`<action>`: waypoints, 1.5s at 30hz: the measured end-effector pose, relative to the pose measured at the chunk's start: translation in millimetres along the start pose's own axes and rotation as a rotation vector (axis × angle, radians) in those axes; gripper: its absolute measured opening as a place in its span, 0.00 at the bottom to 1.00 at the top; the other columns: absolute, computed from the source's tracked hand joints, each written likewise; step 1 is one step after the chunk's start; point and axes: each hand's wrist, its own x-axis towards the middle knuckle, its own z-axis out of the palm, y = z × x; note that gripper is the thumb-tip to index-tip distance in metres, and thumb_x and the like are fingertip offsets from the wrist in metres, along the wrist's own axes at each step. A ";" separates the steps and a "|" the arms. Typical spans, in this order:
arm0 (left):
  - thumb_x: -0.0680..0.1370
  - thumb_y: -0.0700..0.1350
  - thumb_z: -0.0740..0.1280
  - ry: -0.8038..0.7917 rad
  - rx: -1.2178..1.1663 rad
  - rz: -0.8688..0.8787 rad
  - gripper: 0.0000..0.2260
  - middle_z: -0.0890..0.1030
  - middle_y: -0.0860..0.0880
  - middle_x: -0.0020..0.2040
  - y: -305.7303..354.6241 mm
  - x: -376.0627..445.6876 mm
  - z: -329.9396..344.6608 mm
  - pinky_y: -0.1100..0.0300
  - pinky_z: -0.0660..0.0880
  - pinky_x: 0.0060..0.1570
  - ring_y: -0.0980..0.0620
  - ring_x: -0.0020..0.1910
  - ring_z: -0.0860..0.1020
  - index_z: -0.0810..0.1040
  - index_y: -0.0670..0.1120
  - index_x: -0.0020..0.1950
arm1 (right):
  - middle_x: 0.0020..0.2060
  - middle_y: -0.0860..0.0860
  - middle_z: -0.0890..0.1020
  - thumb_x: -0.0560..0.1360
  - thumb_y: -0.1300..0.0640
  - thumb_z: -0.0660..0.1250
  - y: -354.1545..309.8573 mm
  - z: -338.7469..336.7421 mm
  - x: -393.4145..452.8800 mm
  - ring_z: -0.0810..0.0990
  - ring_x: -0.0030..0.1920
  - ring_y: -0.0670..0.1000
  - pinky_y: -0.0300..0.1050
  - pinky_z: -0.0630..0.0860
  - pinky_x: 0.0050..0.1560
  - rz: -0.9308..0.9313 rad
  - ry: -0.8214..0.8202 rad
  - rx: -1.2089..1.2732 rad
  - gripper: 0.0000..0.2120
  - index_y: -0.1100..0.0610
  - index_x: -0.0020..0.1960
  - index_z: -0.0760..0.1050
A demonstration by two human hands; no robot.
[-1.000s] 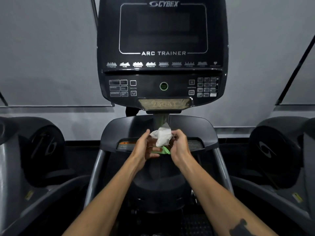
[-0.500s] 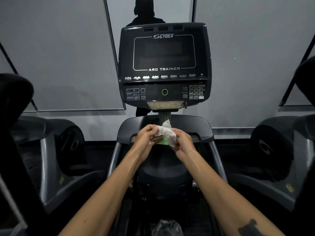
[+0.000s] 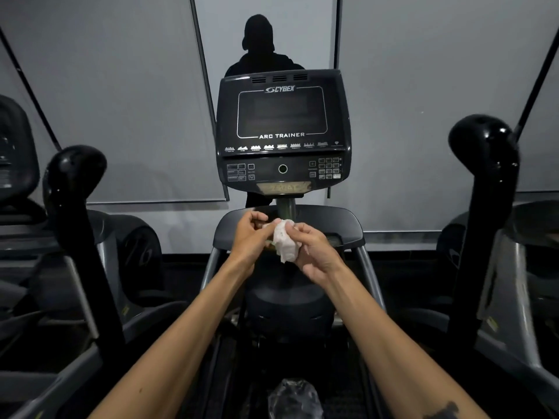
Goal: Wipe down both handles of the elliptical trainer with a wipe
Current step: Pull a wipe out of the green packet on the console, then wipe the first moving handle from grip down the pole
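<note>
Wipe (image 3: 284, 243): white, crumpled, held at chest height in front of the console (image 3: 282, 131), between both hands and over the machine's centre column. Left hand (image 3: 249, 237) has its fingers curled, pinching the wipe's upper left edge; right hand (image 3: 314, 252) has its fingers curled round the lower right of the bundle. A trace of green shows at the wipe's left side, possibly packaging; too small to tell.

Handling judgement: light, limp, likely damp, no stiffness, so it will drape and bunch. Best flattened over the palm and wrapped round a grip, not held by one corner. Tears if pulled hard while bunched.

Handles: left handle (image 3: 74, 176) and right handle (image 3: 484, 146) are glossy black, rounded at the top, well apart from the hands on either side. Neither is touched yet. Smooth surface, so the wipe should slide easily.

Change against earlier frames: view has pulled back, so the console appears smaller and lower, and both handles are now fully in view. The wipe sits lower between the hands and looks more bunched; green patch mostly hidden. A clear crumpled wrapper (image 3: 295, 397) lies on the near floor.
</note>
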 end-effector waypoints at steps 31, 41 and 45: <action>0.81 0.37 0.67 -0.142 -0.076 0.292 0.07 0.76 0.50 0.38 85.8 -63.2 79.7 0.63 0.72 0.39 0.57 0.36 0.74 0.74 0.45 0.44 | 0.48 0.54 0.82 0.77 0.49 0.73 -105.0 -17.4 -76.7 0.82 0.45 0.49 0.33 0.76 0.35 -0.536 0.312 -0.623 0.12 0.54 0.54 0.76; 0.79 0.37 0.71 -0.034 -0.182 0.514 0.02 0.83 0.48 0.42 166.6 -87.6 165.1 0.63 0.78 0.40 0.56 0.41 0.81 0.79 0.41 0.49 | 0.48 0.47 0.87 0.76 0.60 0.74 -187.0 -12.1 -116.7 0.86 0.47 0.43 0.46 0.84 0.52 -0.911 0.363 -0.626 0.15 0.54 0.63 0.81; 0.80 0.28 0.62 -0.152 -0.147 0.576 0.10 0.84 0.46 0.46 177.4 -94.7 207.6 0.64 0.79 0.41 0.58 0.44 0.83 0.80 0.37 0.56 | 0.47 0.51 0.87 0.76 0.65 0.72 -226.7 -31.5 -117.2 0.86 0.46 0.45 0.48 0.84 0.53 -0.925 0.413 -0.475 0.15 0.58 0.62 0.83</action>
